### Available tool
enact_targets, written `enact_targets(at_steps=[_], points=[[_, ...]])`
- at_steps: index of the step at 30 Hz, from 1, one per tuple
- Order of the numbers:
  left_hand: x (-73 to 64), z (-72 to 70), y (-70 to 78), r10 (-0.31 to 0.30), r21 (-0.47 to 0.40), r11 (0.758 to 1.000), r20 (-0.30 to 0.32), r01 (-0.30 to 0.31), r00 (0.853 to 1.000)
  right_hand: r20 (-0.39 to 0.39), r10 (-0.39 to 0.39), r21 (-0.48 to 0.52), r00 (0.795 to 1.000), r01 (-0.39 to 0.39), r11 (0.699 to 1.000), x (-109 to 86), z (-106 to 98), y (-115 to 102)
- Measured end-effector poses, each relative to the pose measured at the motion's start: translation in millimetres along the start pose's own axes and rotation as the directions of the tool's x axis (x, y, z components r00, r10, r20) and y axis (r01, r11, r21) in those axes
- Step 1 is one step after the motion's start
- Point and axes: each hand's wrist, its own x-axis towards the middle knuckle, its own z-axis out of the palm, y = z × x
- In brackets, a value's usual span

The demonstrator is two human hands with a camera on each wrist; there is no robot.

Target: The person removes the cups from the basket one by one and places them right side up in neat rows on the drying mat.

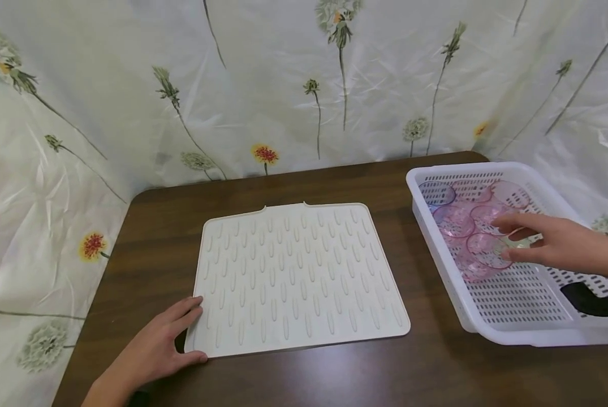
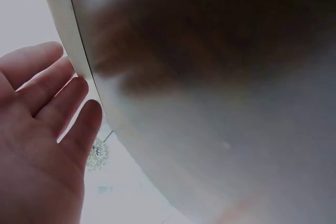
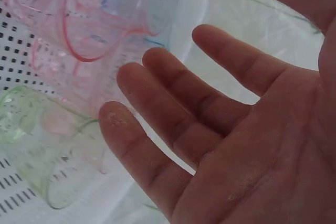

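Note:
A white ribbed mat (image 1: 298, 277) lies flat on the dark wooden table. At its lower left corner, my left hand (image 1: 153, 345) touches the edge with fingers and thumb spread apart. Over on the right, a white perforated basket (image 1: 443, 282) holds several clear tinted cups, among them a pink cup (image 1: 479, 265) and a blue cup (image 1: 436, 195). A green cup (image 3: 47, 145) lies on its side in the right wrist view. My right hand (image 1: 558, 240) hovers over the basket, fingers loosely extended beside the pink cups, with nothing in its grasp.
The brown table (image 1: 156, 237) carries both mat and basket. Behind it hangs a shiny pale curtain (image 1: 263, 85) printed with dandelions. A black strap-like piece (image 1: 594, 299) shows below the right wrist, over the basket's right side.

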Motion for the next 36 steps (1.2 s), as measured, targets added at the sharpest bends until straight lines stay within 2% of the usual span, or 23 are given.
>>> enact_targets(at_steps=[6, 12, 18, 23, 29, 36], points=[[1.9, -0.4, 2.1, -0.037, -0.017, 0.999, 0.042, 0.038, 0.998, 0.041, -0.015, 0.081, 0.999, 0.012, 0.997, -0.9, 9.4, 4.2], [5.5, -2.2, 4.8, -0.067, -0.032, 0.997, 0.098, 0.071, 0.993, 0.017, -0.028, 0.077, 0.999, 0.027, 0.997, -5.6, 16.1, 7.9], [4.7, -2.0, 6.2, -0.057, -0.017, 0.998, 0.077, 0.058, 0.995, 0.013, -0.039, 0.094, 0.999, 0.037, 0.995, -6.7, 19.7, 11.5], [5.2, -2.5, 7.8, -0.069, -0.01, 0.997, 0.1, 0.071, 0.993, 0.038, -0.047, 0.142, 0.998, 0.041, 0.989, -7.1, 23.1, 16.1], [6.3, -3.7, 7.4, -0.081, -0.027, 0.996, 0.132, 0.085, 0.988, 0.029, -0.075, 0.179, 0.997, 0.068, 0.981, -8.8, 30.1, 19.4], [6.1, -5.4, 5.1, -0.086, -0.052, 0.994, 0.114, 0.093, 0.99, 0.068, -0.08, 0.2, 0.994, 0.065, 0.978, -6.8, 34.2, 19.3]])
